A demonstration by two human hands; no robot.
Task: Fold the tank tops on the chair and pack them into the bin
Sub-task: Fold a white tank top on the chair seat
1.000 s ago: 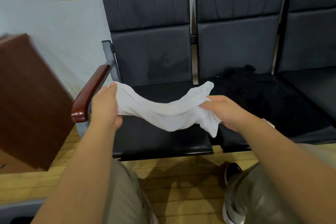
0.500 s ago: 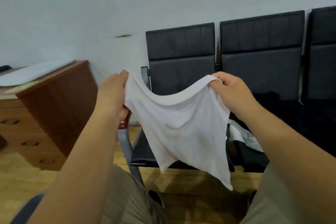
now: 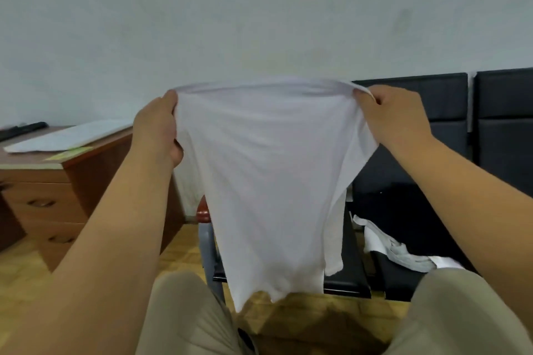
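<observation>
Raised since half second ago: white tank top (image 3: pixel 268 181) now higher, spread wider. Left hand (image 3: pixel 157 130), right hand (image 3: pixel 395 121) each curl round one corner of upper edge, fabric bunched inside fingers. Garment hangs below fingers, above chair seat (image 3: pixel 350 285). Long axis vertical, narrow end pointing down. Advice: keep edge taut and level, then lay flat on seat.

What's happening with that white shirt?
A person is holding a white tank top up in the air, the left hand gripping one upper corner and the right hand the other. It hangs spread open, not yet folded, in front of the black chairs. More clothes lie on a seat at the right.
</observation>
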